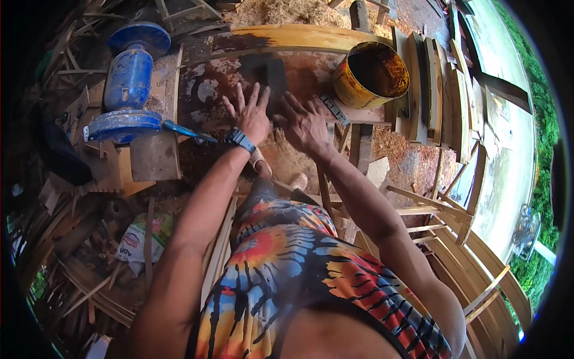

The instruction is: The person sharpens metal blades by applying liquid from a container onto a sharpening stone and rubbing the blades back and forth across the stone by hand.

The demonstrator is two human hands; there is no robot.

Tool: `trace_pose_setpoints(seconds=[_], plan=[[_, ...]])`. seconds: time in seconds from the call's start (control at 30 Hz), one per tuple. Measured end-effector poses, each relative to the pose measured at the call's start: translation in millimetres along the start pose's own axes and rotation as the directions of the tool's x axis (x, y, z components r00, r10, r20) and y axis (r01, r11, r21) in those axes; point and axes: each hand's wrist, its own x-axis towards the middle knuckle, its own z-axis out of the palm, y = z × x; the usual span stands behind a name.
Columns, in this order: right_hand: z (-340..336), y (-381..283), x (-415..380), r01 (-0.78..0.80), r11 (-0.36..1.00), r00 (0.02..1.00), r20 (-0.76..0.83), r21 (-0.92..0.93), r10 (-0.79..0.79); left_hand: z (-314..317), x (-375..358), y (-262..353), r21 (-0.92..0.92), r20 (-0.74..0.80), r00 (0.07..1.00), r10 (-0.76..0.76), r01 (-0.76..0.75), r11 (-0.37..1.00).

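Note:
My left hand (250,113) is over the stained workbench (209,84), palm down with its fingers spread, and holds nothing. A watch (241,141) is on that wrist. Close beside it, my right hand (304,122) reaches over the bench's near edge with its fingers apart. A dark flat block (276,76) lies just beyond both hands. Right of my right hand is a small printed strip (335,110), next to a yellow bucket (372,75) with dark liquid inside. A blue-handled tool (186,131) lies left of my left wrist.
A blue bench grinder (128,78) stands on the left. Stacked boards (430,90) rise at the right, with wooden frames (442,209) below them. A white and green bag (142,242) lies at lower left. Wood shavings (278,12) cover the ground beyond the bench.

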Motion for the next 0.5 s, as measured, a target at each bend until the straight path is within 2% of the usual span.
trace_pose_setpoints(seconds=[0.07, 0.1, 0.2, 0.23, 0.33, 0.4, 0.5], plan=[[-11.1, -6.1, -23.8, -0.029, 1.000, 0.996, 0.080, -0.006, 0.030, -2.4, -20.8, 10.2, -0.013, -0.010, 1.000, 0.003, -0.003, 1.000], [3.8, 6.7, -41.8, 0.031, 0.998, 0.998, 0.058, 0.058, -0.034, 6.1, -35.4, 14.2, -0.023, -0.055, 0.998, 0.018, -0.019, 1.000], [-18.8, -7.3, -70.2, -0.024, 0.998, 0.992, 0.124, -0.053, 0.030, 10.9, -57.6, 22.6, -0.075, -0.104, 0.994, 0.030, -0.038, 0.996], [-17.7, -6.4, -65.9, -0.048, 0.998, 0.983, 0.174, -0.029, 0.052, 15.6, -55.6, 20.5, -0.081, -0.128, 0.991, 0.032, -0.043, 0.996], [-4.9, 2.7, -25.0, -0.022, 0.997, 0.991, 0.130, -0.070, 0.031, 14.2, -26.3, 6.3, -0.030, -0.116, 0.993, 0.011, -0.015, 0.999], [-2.5, 1.9, 13.0, -0.011, 1.000, 0.994, 0.109, 0.001, 0.011, 10.0, 4.4, -8.5, -0.026, -0.083, 0.996, -0.038, 0.036, 0.999], [4.1, 5.5, 11.6, 0.034, 0.999, 0.999, 0.037, -0.003, -0.034, 4.6, 14.8, -17.8, 0.016, -0.086, 0.996, -0.033, 0.035, 0.999]])
